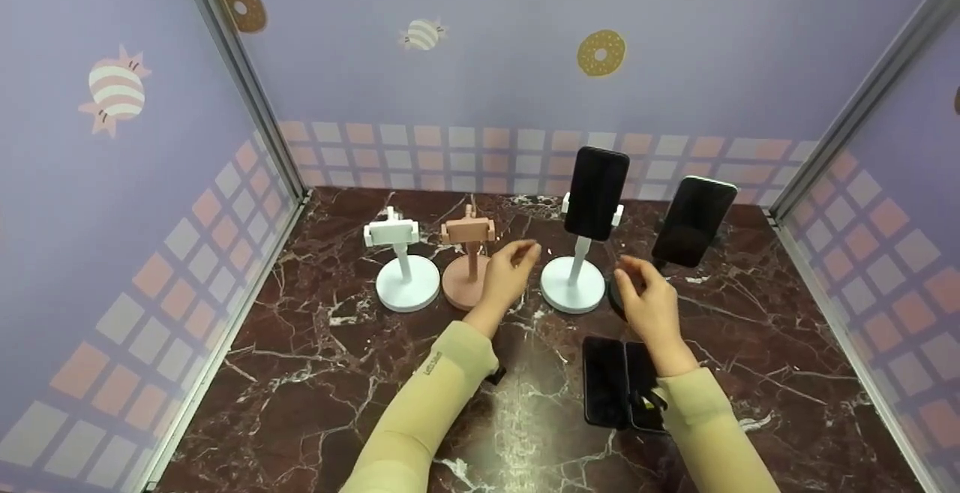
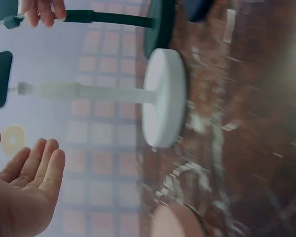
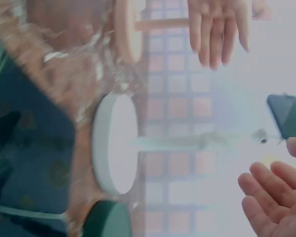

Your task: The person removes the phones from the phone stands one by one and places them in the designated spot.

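My left hand [image 1: 510, 275] hovers in front of the pink phone stand [image 1: 456, 283], its fingers loosely bent around nothing. On the other side of the middle white phone stand [image 1: 572, 287], my right hand [image 1: 652, 309] is also empty, thumb and fingers apart. A black phone [image 1: 598, 193] stands upright and slightly tilted in that white stand's clamp. Behind my right hand, a second dark-screened phone [image 1: 695, 220] leans on a black stand [image 3: 108, 219], whose base is partly hidden by the hand. Both wrist views show relaxed fingers near the white stand's pole.
Another white phone stand [image 1: 407, 287] with a bare clamp is at the left, beside the pink one. Two phones lie flat side by side, the left phone [image 1: 604, 384] fully seen, the right phone [image 1: 641, 365] partly under my right wrist. Patterned wall panels [image 1: 487, 88] enclose the marbled table [image 1: 315, 403].
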The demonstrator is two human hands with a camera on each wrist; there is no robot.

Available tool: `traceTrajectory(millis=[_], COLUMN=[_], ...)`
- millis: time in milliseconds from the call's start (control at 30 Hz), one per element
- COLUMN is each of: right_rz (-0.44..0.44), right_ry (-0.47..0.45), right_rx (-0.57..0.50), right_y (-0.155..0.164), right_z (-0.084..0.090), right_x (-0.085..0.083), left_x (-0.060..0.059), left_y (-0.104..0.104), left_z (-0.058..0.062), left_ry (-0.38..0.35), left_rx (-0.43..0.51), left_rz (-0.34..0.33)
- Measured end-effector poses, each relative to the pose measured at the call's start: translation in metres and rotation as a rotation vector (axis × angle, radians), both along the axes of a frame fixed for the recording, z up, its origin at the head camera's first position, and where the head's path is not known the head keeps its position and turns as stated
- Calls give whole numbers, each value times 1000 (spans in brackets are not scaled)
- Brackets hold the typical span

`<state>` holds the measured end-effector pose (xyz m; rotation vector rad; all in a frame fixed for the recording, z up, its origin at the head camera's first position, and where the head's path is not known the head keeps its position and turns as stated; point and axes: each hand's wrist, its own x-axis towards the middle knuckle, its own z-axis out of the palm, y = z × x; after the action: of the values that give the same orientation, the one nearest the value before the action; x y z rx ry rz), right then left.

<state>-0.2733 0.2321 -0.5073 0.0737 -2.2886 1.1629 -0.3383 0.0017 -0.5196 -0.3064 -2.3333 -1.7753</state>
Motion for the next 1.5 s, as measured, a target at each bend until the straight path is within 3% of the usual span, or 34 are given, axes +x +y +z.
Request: traceTrajectory(millis=[300, 533, 700, 867, 1033, 1267, 1500], right_rz=[19, 33, 36, 53, 17, -39, -26], right_ry=[21, 0, -22, -40, -29, -19, 11], right_rx=[-125, -187, -214, -258, -275, -269, -289], right_y=[-20, -28, -29, -30, -33, -37, -36], right_z=[32, 49, 51, 52, 53, 54, 52], right_x=[-14, -25, -33, -38, -43, -47, -51], left_x=[-14, -22, -26, -31, -34, -36, -36], left_y=[29, 42, 43, 42, 41, 43, 43], left_z=[40, 58, 63, 65, 67, 70, 72], left_ry=[42, 64, 47, 58, 58, 46, 51], left_rx=[130, 181, 176, 82, 31, 86, 171], left_rz=[-57, -112, -130, -131, -103, -104, -135])
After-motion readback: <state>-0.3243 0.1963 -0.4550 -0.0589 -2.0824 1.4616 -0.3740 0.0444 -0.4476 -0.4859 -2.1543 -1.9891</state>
